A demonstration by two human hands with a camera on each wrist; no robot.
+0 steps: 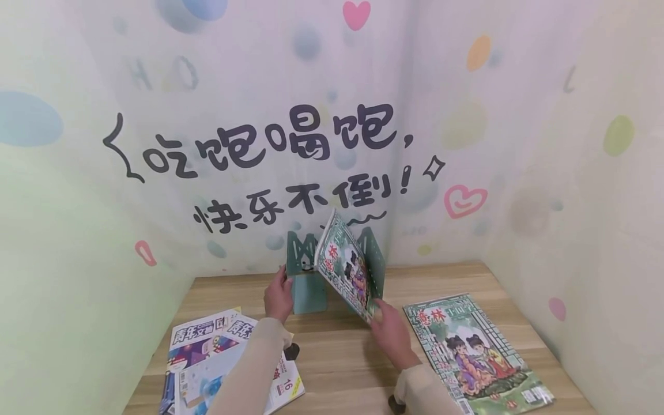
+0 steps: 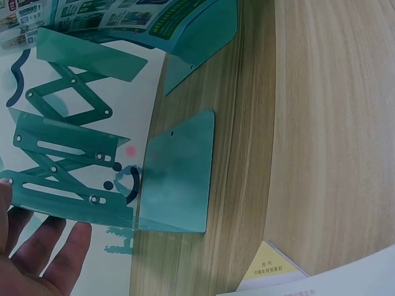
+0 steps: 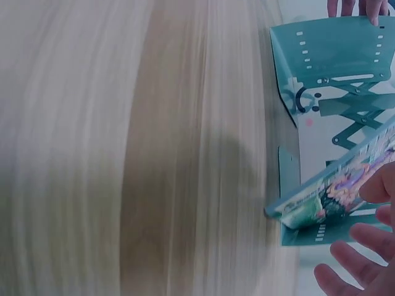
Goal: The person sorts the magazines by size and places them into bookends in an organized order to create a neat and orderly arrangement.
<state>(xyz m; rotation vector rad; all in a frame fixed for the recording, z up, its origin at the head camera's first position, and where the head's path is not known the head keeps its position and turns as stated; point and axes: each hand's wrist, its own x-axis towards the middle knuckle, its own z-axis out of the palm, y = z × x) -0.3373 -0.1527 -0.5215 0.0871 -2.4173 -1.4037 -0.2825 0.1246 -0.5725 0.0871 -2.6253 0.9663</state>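
A green expandable metal bookend stands at the table's back, its crossed slats showing in the left wrist view. My left hand grips its left side panel, thumb on one face and fingers on the other. Between the panels a magazine with an illustrated cover stands tilted, its top leaning left. My right hand is at the lower right of the magazine and the right panel. In the right wrist view its thumb overlaps the cover, while the other fingers spread straight by that panel.
Another magazine with the same cover lies flat at right. Several overlapping magazines lie at left, partly under my left sleeve. Behind the wooden table rises a wall printed with large characters.
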